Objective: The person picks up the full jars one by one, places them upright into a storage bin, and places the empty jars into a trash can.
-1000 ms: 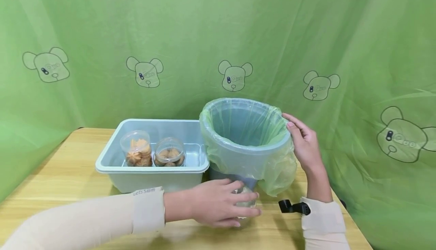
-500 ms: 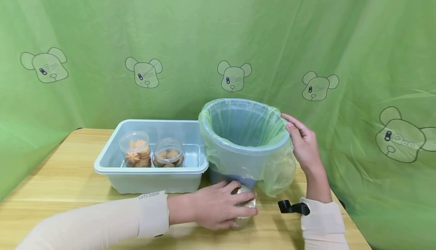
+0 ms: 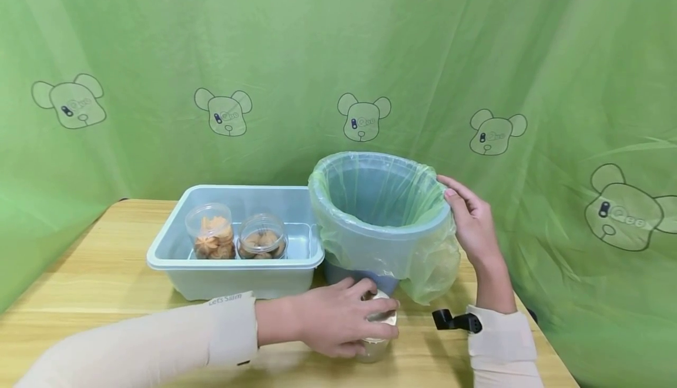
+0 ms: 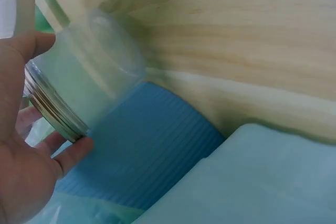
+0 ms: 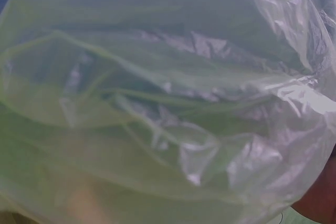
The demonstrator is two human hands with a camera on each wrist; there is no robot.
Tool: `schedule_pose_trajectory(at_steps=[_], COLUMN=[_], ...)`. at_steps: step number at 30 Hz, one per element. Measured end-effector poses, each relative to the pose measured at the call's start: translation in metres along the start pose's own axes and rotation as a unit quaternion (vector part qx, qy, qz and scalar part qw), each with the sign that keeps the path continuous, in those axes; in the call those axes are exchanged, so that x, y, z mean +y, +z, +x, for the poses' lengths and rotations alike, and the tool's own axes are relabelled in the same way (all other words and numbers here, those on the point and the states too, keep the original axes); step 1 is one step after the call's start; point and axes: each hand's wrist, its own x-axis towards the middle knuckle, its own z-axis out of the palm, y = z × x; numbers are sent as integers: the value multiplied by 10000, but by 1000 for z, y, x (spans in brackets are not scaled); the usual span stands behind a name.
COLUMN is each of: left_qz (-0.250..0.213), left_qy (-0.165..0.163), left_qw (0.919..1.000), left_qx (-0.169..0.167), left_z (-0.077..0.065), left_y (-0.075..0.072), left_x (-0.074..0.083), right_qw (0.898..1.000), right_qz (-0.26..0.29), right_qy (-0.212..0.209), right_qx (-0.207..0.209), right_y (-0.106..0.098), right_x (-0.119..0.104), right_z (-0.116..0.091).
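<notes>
In the head view, my left hand (image 3: 338, 320) grips a clear jar (image 3: 374, 350) around its metallic lid, in front of the bin. The left wrist view shows the thumb and fingertips on the lid's edge (image 4: 55, 108); the see-through jar body (image 4: 97, 66) has nothing visible inside. My right hand (image 3: 473, 223) holds the right side of the blue trash bin (image 3: 365, 264) at its rim, thumb and fingers on the green liner bag (image 3: 431, 258). That bag is folded over the rim and hangs down outside. Crumpled bag film (image 5: 168, 103) nearly fills the right wrist view.
Left of the bin stands a light blue plastic tub (image 3: 238, 279), close against it. It holds a jar of swirled cookies (image 3: 214, 241) and a lower jar of round cookies (image 3: 262, 244). The wooden table (image 3: 90, 253) is backed by a green curtain (image 3: 291, 41).
The left fingers, more spread a second ago, have curled in closer around the jar's lid, and more of the jar shows below them. My right hand and the bin have stayed put.
</notes>
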Motion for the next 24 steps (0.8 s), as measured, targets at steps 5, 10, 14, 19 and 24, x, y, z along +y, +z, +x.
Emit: schedule_pose_trajectory(at_steps=[5, 10, 14, 19, 24], left_qz=[144, 209, 283, 435, 497], left_qy=[100, 152, 212, 265, 290], left_qw=[9998, 9995, 9990, 9985, 9983], left_qx=[49, 196, 259, 221, 102], left_z=[-2, -6, -9, -12, -16], left_y=[-13, -30, -44, -57, -71], left_x=[-2, -3, -5, -5, -4], right_qw=[10000, 10000, 9999, 9999, 9999], right_qz=[-46, -70, -96, -142, -139], right_qy=[-22, -20, -20, -13, 68], right_qx=[25, 44, 56, 78, 35], right_y=[0, 0, -1, -1, 1], right_x=[1, 2, 2, 2, 1], right_z=[1, 2, 2, 2, 1])
